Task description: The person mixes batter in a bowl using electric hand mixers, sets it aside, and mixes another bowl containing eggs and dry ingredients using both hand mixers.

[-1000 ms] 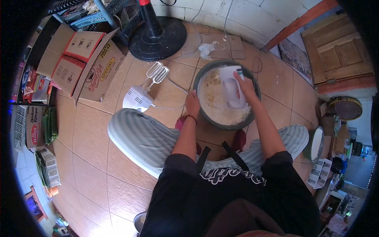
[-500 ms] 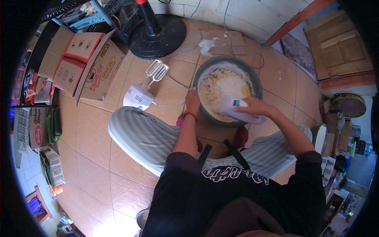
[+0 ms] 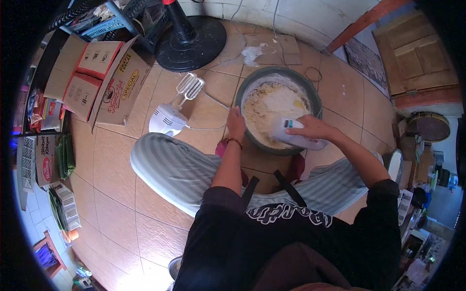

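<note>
A large dark green basin (image 3: 313, 89) stands on the floor between my legs. It holds a pale flour-like mixture (image 3: 272, 104) with browner crumbly parts and a yellow patch on the right. My left hand (image 3: 236, 124) is closed on the basin's left rim, its fingertips partly hidden. With my right hand (image 3: 311, 128) I grip a translucent whitish plastic scoop (image 3: 284, 136) by its handle, near a small teal patch. The scoop is tilted low over the basin's front right, its mouth against the mixture.
A white hand mixer (image 3: 167, 119) with two metal beaters lies on the floor to the left, its cord running toward the basin. Beyond are an open cardboard box (image 3: 124, 87) and a round black stand base (image 3: 194, 46). A wooden door (image 3: 412, 53) is at the far right.
The scoop and my right hand have shifted slightly left within the basin. My left hand stays at the rim. The whole view has moved a little.
</note>
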### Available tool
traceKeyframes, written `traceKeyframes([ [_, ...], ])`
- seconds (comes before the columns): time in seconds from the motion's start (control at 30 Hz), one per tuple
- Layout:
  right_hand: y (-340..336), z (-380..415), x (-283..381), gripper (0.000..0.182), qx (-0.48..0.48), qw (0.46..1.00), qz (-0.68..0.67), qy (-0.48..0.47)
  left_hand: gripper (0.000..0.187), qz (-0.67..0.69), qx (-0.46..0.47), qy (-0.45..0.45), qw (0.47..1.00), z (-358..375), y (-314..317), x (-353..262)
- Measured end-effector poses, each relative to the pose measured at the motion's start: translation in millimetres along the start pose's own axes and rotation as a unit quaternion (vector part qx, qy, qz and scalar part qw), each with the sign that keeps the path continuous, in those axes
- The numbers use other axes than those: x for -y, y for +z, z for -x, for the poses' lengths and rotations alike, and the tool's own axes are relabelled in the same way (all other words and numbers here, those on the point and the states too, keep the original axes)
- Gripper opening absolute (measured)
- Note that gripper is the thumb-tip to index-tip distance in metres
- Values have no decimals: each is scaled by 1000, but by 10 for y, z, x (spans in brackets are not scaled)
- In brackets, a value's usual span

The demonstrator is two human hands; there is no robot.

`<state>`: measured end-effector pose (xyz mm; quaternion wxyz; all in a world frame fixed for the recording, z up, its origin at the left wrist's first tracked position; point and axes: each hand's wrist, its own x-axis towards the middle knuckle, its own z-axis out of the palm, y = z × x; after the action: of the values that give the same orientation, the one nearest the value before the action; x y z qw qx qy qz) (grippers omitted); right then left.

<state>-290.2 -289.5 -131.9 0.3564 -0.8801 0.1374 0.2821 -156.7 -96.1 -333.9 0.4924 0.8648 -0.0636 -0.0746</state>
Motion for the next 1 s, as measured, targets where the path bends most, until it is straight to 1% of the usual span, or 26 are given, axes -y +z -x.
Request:
traceKeyframes([
  [0.03, 39, -68, 22, 49, -15, 1000, 0, -25, 44, -2, -7, 8, 1000, 3, 23, 17],
  [0.13, 64, -264, 128, 47, -39, 998, -38, -24, 43, -3, -20, 19, 1000, 8, 9, 6],
  [0.23, 89, -451, 163, 45, -124, 980, -115, -104, 42, 5, -11, 9, 1000, 17, -21, -23],
  [0.33, 91, -703, 12, 40, -179, 967, -155, -98, 41, 7, 0, -3, 1000, 6, -31, -21],
  [0.4, 20, -773, -20, 36, -199, 955, -209, -72, 41, 4, 11, -2, 1000, -2, -46, -27],
  [0.47, -23, -767, -24, 34, -213, 931, -293, -45, 41, 19, 10, -12, 1000, 8, -50, -41],
  [0.53, -103, -685, 37, 34, -221, 889, -401, -18, 41, 27, 10, -19, 999, 16, -63, -76],
  [0.6, -89, -694, -105, 34, -271, 856, -440, 3, 41, 25, 10, -25, 999, 25, -78, -104],
  [0.73, -31, -702, -532, 34, -338, 792, -507, 51, 41, 24, -1, -17, 1000, 23, -58, -83],
  [0.77, -9, -688, -633, 35, -333, 783, -522, 60, 40, 28, -2, -14, 1000, 19, -57, -73],
  [0.87, 3, -468, -617, 36, -362, 772, -516, 75, 40, 24, -6, -11, 1000, 9, -25, -44],
  [0.9, 7, -433, -666, 36, -376, 762, -520, 89, 39, 20, -7, -10, 1000, 5, -42, -69],
  [1.0, 42, -335, -764, 36, -415, 730, -529, 123, 39, 14, 26, -49, 998, 26, -73, -122],
])
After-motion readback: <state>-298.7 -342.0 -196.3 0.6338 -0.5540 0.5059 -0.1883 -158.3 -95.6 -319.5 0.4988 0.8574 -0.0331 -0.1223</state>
